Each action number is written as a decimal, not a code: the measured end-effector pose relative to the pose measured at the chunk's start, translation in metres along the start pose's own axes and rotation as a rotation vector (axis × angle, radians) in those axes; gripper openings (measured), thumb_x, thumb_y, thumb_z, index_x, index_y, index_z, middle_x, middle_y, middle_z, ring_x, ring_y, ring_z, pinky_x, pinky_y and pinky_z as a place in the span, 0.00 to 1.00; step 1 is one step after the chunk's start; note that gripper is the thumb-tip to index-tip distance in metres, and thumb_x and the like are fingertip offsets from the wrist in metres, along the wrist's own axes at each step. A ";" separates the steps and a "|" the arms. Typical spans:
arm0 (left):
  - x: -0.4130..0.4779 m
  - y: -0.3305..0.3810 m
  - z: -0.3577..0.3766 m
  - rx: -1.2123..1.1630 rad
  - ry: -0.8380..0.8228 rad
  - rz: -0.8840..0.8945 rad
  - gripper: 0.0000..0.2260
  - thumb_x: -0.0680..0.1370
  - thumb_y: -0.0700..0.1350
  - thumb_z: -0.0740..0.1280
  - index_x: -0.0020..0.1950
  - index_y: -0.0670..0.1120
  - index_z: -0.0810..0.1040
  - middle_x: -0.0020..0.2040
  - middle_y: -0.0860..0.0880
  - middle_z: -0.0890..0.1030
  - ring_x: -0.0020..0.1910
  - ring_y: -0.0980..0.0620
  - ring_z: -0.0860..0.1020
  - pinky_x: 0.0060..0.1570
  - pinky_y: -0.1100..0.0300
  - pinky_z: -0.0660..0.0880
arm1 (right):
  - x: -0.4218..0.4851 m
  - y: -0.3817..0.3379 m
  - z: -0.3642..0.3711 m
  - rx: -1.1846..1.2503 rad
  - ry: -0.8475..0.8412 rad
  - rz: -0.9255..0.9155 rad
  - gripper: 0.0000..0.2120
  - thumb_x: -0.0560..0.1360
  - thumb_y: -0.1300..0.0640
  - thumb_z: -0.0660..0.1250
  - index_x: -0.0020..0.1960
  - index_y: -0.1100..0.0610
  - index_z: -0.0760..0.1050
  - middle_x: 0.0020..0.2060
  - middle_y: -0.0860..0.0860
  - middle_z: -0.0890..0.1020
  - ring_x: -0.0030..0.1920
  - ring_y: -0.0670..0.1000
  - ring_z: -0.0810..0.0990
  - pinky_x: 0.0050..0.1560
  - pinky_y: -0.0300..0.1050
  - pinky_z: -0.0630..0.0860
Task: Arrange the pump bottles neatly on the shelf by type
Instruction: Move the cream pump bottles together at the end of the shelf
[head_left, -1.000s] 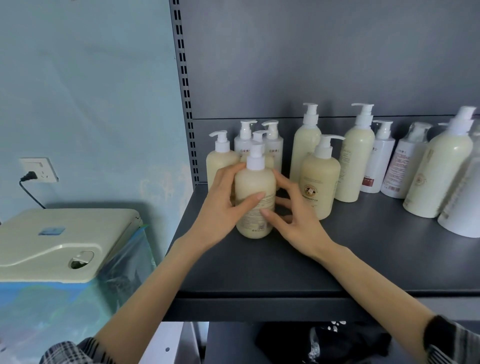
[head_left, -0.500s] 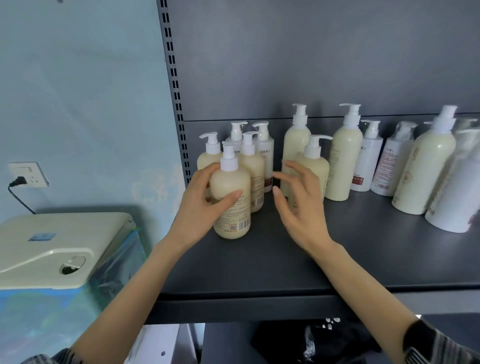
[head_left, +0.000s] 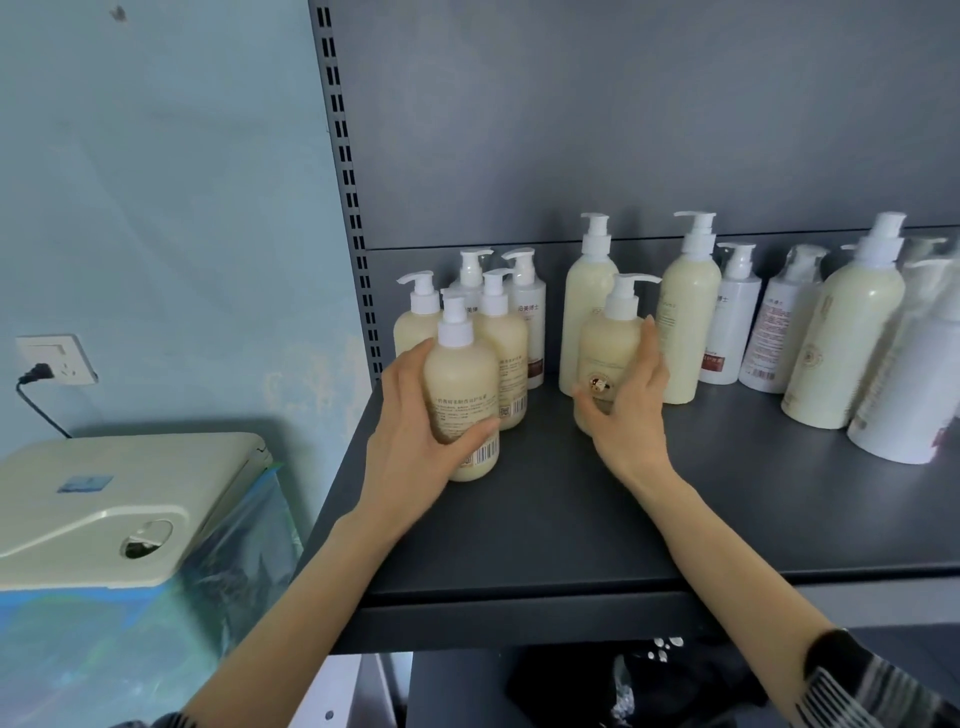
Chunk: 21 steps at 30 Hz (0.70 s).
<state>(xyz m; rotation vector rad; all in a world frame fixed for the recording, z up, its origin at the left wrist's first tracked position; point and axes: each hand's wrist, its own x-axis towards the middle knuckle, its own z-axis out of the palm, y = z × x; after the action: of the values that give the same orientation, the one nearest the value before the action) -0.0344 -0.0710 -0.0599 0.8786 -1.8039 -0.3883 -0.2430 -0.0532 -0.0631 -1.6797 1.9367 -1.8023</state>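
On the dark grey shelf (head_left: 519, 530), my left hand (head_left: 410, 441) is wrapped around a short cream pump bottle (head_left: 460, 384) at the front left. Behind it stand two more short cream bottles (head_left: 501, 343) and two white ones (head_left: 527, 306). My right hand (head_left: 626, 405) grips another short cream bottle with a round logo (head_left: 605, 348) in the shelf's middle. Two tall cream bottles (head_left: 584, 296) rise behind it. Further right stand white labelled bottles (head_left: 732, 322) and a large cream bottle (head_left: 841, 338).
A slotted shelf upright (head_left: 345, 187) borders the left side against a blue wall. Below left sits a cream plastic lid (head_left: 119, 499) over a blue-wrapped unit. A wall socket (head_left: 57, 358) has a plug in it. Dark items lie under the shelf.
My left hand slid the short cream bottle leftward in front of the left group. My right hand let go of it, moved right and took hold of the logo bottle.
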 end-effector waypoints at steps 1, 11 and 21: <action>-0.001 0.000 0.000 -0.008 0.000 0.002 0.37 0.66 0.61 0.71 0.68 0.65 0.53 0.61 0.67 0.60 0.64 0.59 0.68 0.58 0.50 0.73 | 0.000 0.000 -0.002 -0.011 -0.006 0.008 0.42 0.74 0.60 0.69 0.77 0.54 0.43 0.70 0.58 0.58 0.69 0.54 0.61 0.63 0.47 0.64; -0.001 -0.011 -0.011 0.104 0.070 0.065 0.35 0.70 0.58 0.67 0.72 0.59 0.55 0.69 0.58 0.59 0.67 0.55 0.67 0.53 0.55 0.72 | -0.005 -0.002 -0.012 0.062 -0.115 -0.020 0.44 0.71 0.53 0.72 0.76 0.47 0.46 0.67 0.46 0.61 0.58 0.36 0.61 0.59 0.42 0.64; -0.004 -0.010 -0.011 0.132 0.103 0.017 0.29 0.73 0.54 0.64 0.70 0.66 0.55 0.69 0.59 0.57 0.65 0.54 0.68 0.52 0.52 0.75 | -0.014 -0.012 -0.004 0.285 -0.427 -0.066 0.38 0.71 0.43 0.70 0.71 0.31 0.49 0.71 0.38 0.62 0.69 0.41 0.65 0.65 0.55 0.72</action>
<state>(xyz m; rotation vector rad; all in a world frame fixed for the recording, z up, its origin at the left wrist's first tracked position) -0.0202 -0.0736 -0.0646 0.9569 -1.7555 -0.2112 -0.2313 -0.0379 -0.0619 -1.8518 1.3985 -1.4892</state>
